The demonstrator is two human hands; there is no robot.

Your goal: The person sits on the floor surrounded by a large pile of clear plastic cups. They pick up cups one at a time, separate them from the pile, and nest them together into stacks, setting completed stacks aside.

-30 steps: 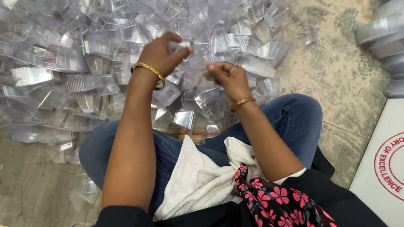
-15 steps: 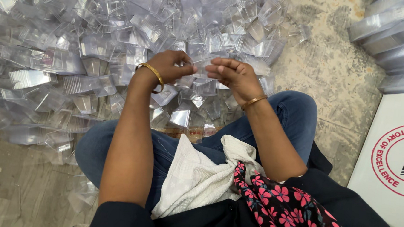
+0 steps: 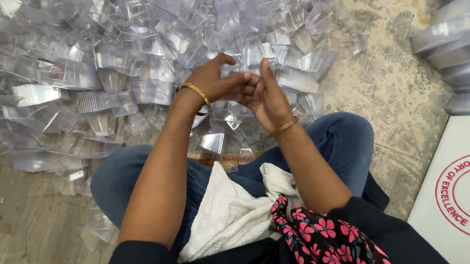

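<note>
A small clear plastic piece (image 3: 247, 73) is pinched between both hands above the knees — the left hand (image 3: 213, 82) is curled around it from the left, the right hand (image 3: 266, 96) is pressed against it from the right, fingertips touching. Exact shape of the held piece cannot be made out; it is mostly hidden by the fingers.

Risks, judged: the piece is thin and slick, so it could be squeezed out of the pinch and lost in the large heap of identical clear plastic containers (image 3: 115, 61) just below and beyond the hands. The heap edge rests against the blue-jeaned legs (image 3: 341, 148), so a dropped piece could not easily be told apart. Loose white cloth (image 3: 231, 212) in the lap could be caught by a forearm.

Room: open bare concrete floor (image 3: 392, 97) is seen to the right of the heap. Farther right it is bounded by a stack of clear plastic trays (image 3: 459, 42) and a white printed carton (image 3: 456, 197) — well apart from the hands. Left and forward is fully blocked by the heap.
</note>
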